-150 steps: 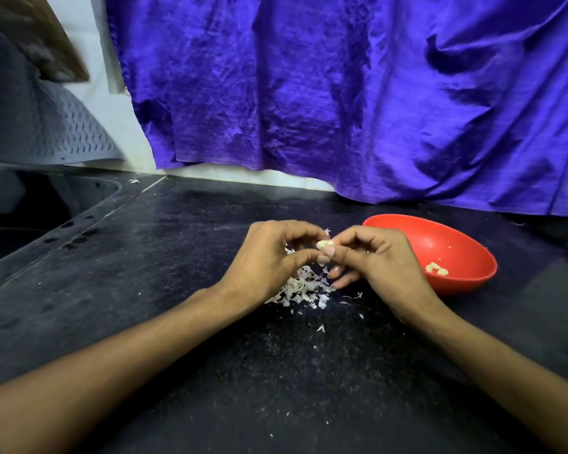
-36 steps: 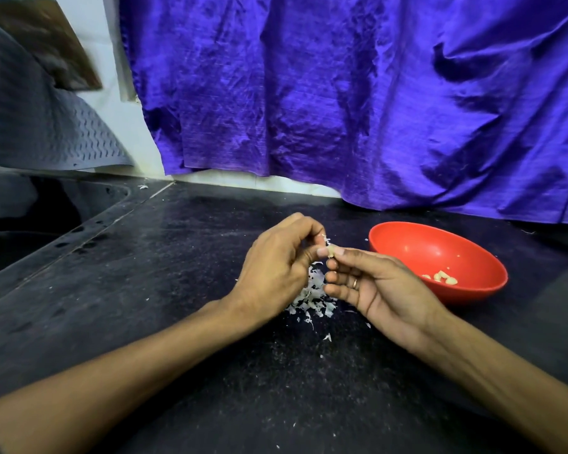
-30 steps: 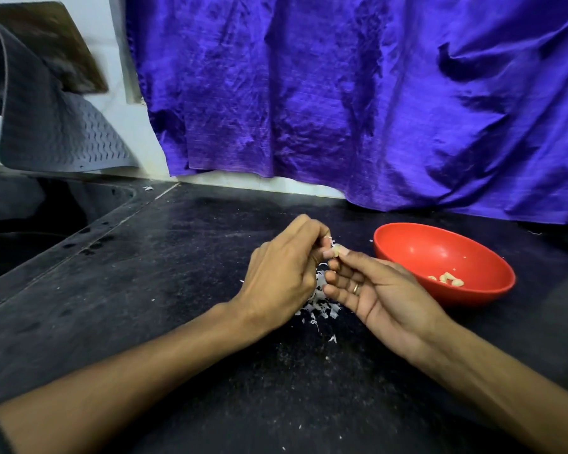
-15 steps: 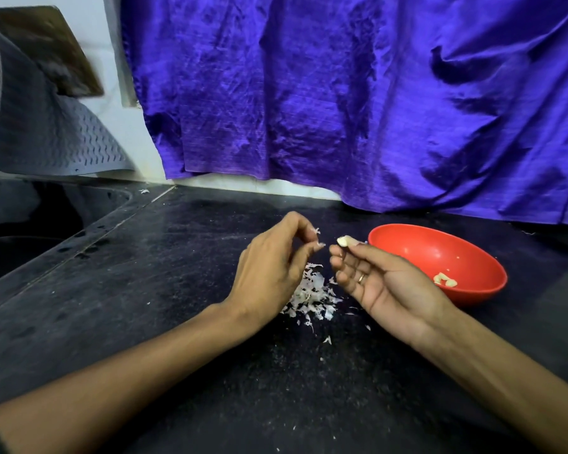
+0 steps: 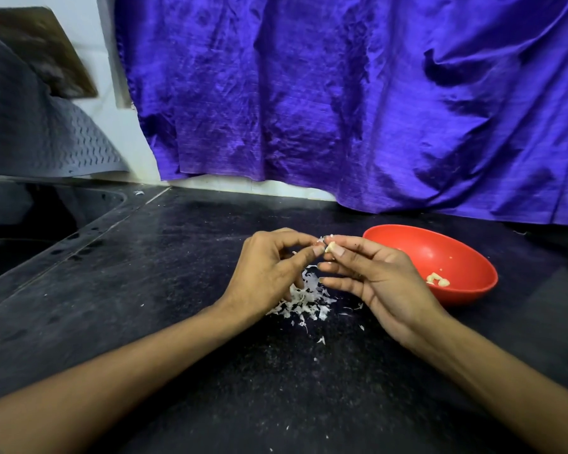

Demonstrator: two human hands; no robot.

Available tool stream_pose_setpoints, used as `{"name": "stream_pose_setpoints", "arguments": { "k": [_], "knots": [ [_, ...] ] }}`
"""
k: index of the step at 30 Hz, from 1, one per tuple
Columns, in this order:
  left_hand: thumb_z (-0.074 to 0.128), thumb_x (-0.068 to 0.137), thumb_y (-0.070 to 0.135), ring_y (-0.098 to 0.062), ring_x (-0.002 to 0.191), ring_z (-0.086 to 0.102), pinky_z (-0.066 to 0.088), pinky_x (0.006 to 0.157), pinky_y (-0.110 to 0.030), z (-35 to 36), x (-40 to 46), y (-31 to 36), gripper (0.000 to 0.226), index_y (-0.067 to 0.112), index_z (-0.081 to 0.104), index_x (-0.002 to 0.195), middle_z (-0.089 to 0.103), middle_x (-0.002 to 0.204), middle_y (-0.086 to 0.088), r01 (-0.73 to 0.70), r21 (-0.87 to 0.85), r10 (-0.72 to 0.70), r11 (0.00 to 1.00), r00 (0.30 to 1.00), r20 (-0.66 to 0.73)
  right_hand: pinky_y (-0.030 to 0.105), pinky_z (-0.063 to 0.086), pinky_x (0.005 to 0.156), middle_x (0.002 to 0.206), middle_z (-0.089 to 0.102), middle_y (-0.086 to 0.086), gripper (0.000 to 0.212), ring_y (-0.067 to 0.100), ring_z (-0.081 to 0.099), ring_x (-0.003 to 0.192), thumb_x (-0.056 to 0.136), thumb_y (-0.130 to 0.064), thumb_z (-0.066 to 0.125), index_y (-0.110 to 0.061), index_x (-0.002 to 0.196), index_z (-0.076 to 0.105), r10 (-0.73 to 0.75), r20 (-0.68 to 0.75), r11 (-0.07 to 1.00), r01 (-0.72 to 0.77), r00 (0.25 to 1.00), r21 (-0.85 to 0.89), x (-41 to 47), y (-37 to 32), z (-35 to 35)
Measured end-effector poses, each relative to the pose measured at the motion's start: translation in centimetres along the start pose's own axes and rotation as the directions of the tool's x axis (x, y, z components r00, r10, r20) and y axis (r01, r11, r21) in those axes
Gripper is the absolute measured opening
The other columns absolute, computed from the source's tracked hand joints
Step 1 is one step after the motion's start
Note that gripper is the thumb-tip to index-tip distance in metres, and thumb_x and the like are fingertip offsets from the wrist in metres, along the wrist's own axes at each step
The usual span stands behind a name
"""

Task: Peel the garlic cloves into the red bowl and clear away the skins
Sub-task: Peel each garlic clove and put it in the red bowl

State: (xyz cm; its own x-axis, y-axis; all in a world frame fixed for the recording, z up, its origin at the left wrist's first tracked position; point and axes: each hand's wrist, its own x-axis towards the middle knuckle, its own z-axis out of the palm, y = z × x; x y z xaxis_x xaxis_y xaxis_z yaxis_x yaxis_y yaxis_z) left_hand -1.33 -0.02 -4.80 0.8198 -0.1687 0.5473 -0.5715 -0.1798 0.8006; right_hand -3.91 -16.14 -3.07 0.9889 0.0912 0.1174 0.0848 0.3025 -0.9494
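A small pale garlic clove (image 5: 330, 247) is pinched between the thumb and forefinger of my right hand (image 5: 371, 276), above the black counter. My left hand (image 5: 266, 273) meets it from the left, its thumb and forefinger tips pinching a bit of skin at the clove's end. Under both hands lies a heap of white garlic skins (image 5: 304, 301). The red bowl (image 5: 456, 257) stands just to the right of my right hand, with a few peeled cloves (image 5: 437, 279) in its bottom.
The black stone counter (image 5: 177, 290) carries scattered skin flakes. A dark sink (image 5: 30, 231) lies at the left, with a grey ribbed mat (image 5: 46, 136) hanging over the wall behind it. A purple cloth (image 5: 341, 93) drapes along the back.
Half a second ago my hands were apart, the left one holding a pulled-off flake. Now the left fingertips are back at the clove in my right hand.
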Motion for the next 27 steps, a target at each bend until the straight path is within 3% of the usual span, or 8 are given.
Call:
{"name": "stream_pose_setpoints", "arguments": {
  "k": [9,17,23,27],
  "knots": [
    [0.069,0.087,0.016,-0.003,0.041,0.056,0.04,0.035,-0.017,0.06,-0.14,0.4,0.009,0.011,0.076,0.092,0.065,0.066,0.015,0.021,0.018,-0.021,1.0,0.999,0.046,0.024,0.058,0.061,0.076,0.071,0.01,0.025,0.015,0.067,0.065,0.073,-0.009,0.066,-0.001,0.096,0.069,-0.042,-0.03,0.999,0.041,0.999,-0.033,-0.02,0.31,-0.17],
    [0.068,0.089,0.015,0.0,0.044,0.057,0.041,0.038,-0.013,0.11,-0.22,0.59,0.009,0.011,0.075,0.093,0.062,0.074,0.008,-0.035,0.101,0.027,0.994,0.997,0.075,0.025,0.059,0.065,0.078,0.073,0.012,0.016,0.018,0.069,0.068,0.079,-0.004,0.066,-0.001,0.094,0.07,-0.091,-0.073,0.992,0.084,0.993,-0.089,0.05,0.52,-0.28],
    [0.066,0.091,0.012,0.002,0.06,0.058,0.045,0.05,-0.008,0.28,-0.56,0.1,0.011,0.011,0.076,0.095,0.064,0.08,0.006,-0.177,0.286,0.162,0.942,0.984,0.074,0.025,0.059,0.065,0.08,0.072,0.014,0.016,0.017,0.068,0.068,0.08,-0.001,0.065,0.003,0.095,0.069,-0.097,-0.091,0.993,0.09,0.991,-0.073,0.02,1.02,-0.08],
    [0.065,0.09,0.011,0.005,0.063,0.055,0.043,0.052,-0.006,0.14,-0.72,0.23,0.01,0.009,0.075,0.092,0.061,0.079,0.01,-0.212,0.316,0.202,0.925,0.977,0.064,0.022,0.057,0.063,0.081,0.073,0.014,0.02,0.016,0.068,0.068,0.077,-0.004,0.067,0.004,0.095,0.07,-0.108,-0.06,0.992,0.103,0.992,-0.074,-0.12,1.01,0.03]
  ]
}}
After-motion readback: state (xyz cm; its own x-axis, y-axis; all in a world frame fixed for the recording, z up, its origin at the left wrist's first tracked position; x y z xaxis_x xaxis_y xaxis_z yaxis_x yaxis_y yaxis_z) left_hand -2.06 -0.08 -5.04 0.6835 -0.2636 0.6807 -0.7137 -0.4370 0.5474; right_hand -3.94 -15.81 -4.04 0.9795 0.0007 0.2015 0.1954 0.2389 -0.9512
